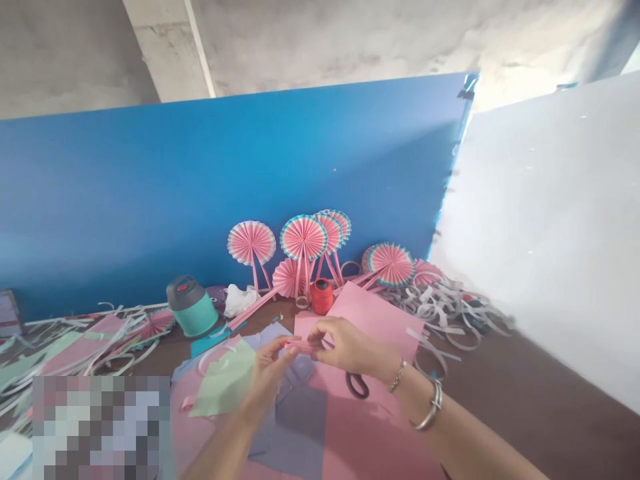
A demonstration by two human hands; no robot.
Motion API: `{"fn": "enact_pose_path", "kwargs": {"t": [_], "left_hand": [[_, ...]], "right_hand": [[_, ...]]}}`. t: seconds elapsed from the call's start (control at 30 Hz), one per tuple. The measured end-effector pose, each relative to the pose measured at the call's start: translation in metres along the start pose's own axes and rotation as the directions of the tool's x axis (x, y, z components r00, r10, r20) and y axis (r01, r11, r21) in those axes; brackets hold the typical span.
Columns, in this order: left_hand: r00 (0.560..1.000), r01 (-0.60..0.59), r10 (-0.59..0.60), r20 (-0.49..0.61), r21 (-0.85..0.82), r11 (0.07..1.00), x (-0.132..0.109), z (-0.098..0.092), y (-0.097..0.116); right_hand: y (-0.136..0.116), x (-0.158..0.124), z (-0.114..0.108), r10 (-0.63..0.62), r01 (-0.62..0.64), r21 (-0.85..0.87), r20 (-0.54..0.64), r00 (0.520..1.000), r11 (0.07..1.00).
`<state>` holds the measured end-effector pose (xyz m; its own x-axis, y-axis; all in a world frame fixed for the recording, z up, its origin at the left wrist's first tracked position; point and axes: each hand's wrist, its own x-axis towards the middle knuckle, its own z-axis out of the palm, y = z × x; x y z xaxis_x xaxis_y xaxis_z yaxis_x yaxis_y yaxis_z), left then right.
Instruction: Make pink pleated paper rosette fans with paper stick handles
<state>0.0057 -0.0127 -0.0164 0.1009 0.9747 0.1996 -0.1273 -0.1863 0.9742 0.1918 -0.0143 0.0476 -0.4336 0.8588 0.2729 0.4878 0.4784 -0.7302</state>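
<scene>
Between my two hands is a small pink folded paper strip [301, 345]. My left hand [271, 368] pinches its left end, thumb and fingertips together. My right hand [343, 343] grips the other end with curled fingers; bracelets circle that wrist. Below lie grey-blue paper sheets [300, 427], pink paper [373, 440] and light green paper [227, 381]. A dark scissors handle [357, 387] shows under my right forearm, its blades hidden. Just beyond my hands stands a red thread spool [322, 298].
Several round pleated paper fans [303, 238] lean on the blue partition [250, 153]. A teal container [195, 310] with a grey lid stands left of them. White paper strips [440, 300] pile up at right; more paper scraps [105, 347] cover the left. A white panel [550, 233] borders the right.
</scene>
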Motion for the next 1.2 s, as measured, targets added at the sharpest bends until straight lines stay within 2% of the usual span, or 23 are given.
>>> {"fn": "enact_pose_path", "kwargs": {"t": [0.13, 0.3, 0.4, 0.63, 0.87, 0.97, 1.2], "left_hand": [[1.0, 0.014, -0.013, 0.015, -0.056, 0.998, 0.001, -0.002, -0.005], [0.998, 0.059, -0.062, -0.02, -0.099, 0.993, 0.0, -0.001, -0.003], [0.999, 0.05, -0.051, -0.002, -0.141, 0.989, 0.001, -0.002, -0.001], [0.999, 0.038, -0.042, -0.011, -0.225, 0.974, 0.004, -0.002, -0.007], [0.991, 0.127, -0.13, -0.007, -0.169, 0.977, 0.002, 0.004, -0.003], [0.992, 0.127, -0.127, 0.012, -0.129, 0.983, 0.002, 0.004, 0.0], [0.981, 0.161, -0.18, -0.074, -0.215, 0.963, 0.006, 0.001, -0.004]], "right_hand": [[0.001, -0.001, -0.004, 0.042, -0.041, -0.02, 0.04, 0.998, 0.999], [0.0, -0.001, -0.003, -0.06, 0.06, -0.133, 0.003, 0.998, 0.989], [-0.005, -0.002, -0.006, -0.071, 0.067, -0.19, -0.014, 0.997, 0.98], [-0.016, -0.005, -0.018, -0.06, 0.073, -0.185, 0.075, 0.995, 0.98], [-0.006, -0.003, -0.011, -0.083, 0.083, -0.395, 0.018, 0.996, 0.915], [-0.001, -0.002, -0.008, -0.095, 0.092, -0.457, 0.016, 0.995, 0.885], [-0.004, -0.006, -0.01, -0.088, 0.073, -0.473, -0.008, 0.996, 0.878]]}}
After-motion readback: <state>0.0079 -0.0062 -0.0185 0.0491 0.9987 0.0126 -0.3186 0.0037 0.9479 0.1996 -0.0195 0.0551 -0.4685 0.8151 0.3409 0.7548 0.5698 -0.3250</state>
